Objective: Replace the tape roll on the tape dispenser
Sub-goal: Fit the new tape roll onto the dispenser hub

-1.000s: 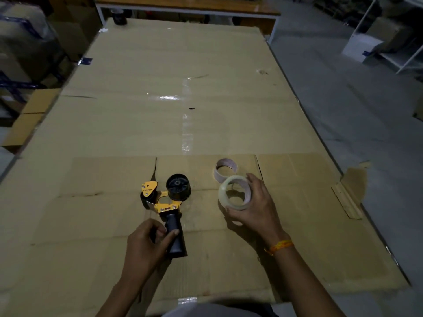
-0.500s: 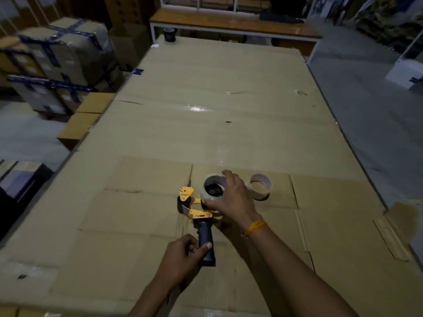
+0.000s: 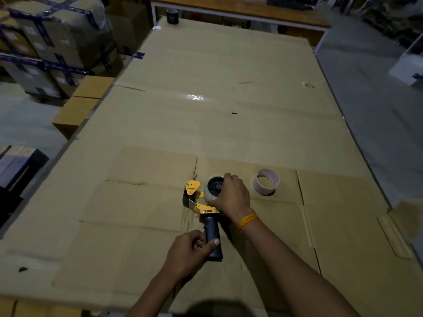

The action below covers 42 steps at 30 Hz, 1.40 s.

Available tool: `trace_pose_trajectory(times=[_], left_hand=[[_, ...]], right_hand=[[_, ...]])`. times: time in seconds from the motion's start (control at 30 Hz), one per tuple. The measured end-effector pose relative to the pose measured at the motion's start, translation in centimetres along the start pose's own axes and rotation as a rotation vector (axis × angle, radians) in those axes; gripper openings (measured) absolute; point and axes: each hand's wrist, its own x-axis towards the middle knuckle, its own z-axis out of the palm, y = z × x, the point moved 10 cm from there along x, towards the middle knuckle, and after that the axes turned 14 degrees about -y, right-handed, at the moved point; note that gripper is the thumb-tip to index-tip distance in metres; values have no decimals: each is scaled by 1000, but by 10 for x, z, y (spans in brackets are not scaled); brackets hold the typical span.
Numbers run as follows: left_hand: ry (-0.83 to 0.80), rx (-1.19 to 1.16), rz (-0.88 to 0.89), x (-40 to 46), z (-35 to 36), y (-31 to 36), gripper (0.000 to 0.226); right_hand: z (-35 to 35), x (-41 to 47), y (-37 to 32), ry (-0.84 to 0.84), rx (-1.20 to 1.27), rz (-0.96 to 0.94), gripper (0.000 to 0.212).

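A yellow and black tape dispenser (image 3: 201, 205) lies on the cardboard-covered table (image 3: 206, 122). My left hand (image 3: 190, 252) grips its dark handle near the front. A clear tape roll (image 3: 208, 195) sits around the dispenser's black hub, and my right hand (image 3: 232, 197) is wrapped over the roll's right side, covering part of it. A thin, nearly spent tape core (image 3: 266, 182) rests on the cardboard just right of my right hand, apart from it.
A dark cup (image 3: 172, 16) stands at the table's far left corner. Stacked wrapped boxes (image 3: 52, 40) and brown cartons (image 3: 77, 108) fill the floor on the left. A wooden bench (image 3: 240, 8) runs behind the table. Loose cardboard flaps (image 3: 393, 236) hang at the right edge.
My right hand carried the clear roll from the right over to the dispenser and set it down around the hub. My left hand kept its hold on the handle. The camera view shifted right.
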Motion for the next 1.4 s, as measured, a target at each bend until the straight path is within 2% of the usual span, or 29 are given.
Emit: trace_pose_trajectory(times=[0.2, 0.43, 0.6, 0.73, 0.83, 0.93, 1.03, 1.27, 1.4], left_hand=[[-31, -3, 0, 3, 2, -1, 54], [-101, -171, -8, 7, 8, -13, 53], [-152, -271, -2, 8, 10, -17, 57], [-196, -347, 6, 8, 10, -15, 59], [-212, -371, 4, 8, 10, -16, 63], [-225, -391, 0, 9, 9, -16, 68], [-240, -384, 14, 10, 9, -13, 69], [-279, -427, 15, 10, 9, -9, 74], [-285, -457, 8, 10, 10, -11, 74]], right_hand=[[4, 5, 1, -18, 10, 6, 90], [5, 14, 4, -114, -25, -130, 83], [16, 41, 15, -279, -161, -229, 110], [-2, 21, -7, -369, -203, -305, 100], [-4, 11, -6, -412, -204, -295, 107], [-11, 1, -10, -344, -120, -273, 115], [-15, 2, -14, -209, -202, -191, 126], [-2, 18, -5, -356, -199, -183, 130], [0, 13, -11, -395, -181, -235, 118]])
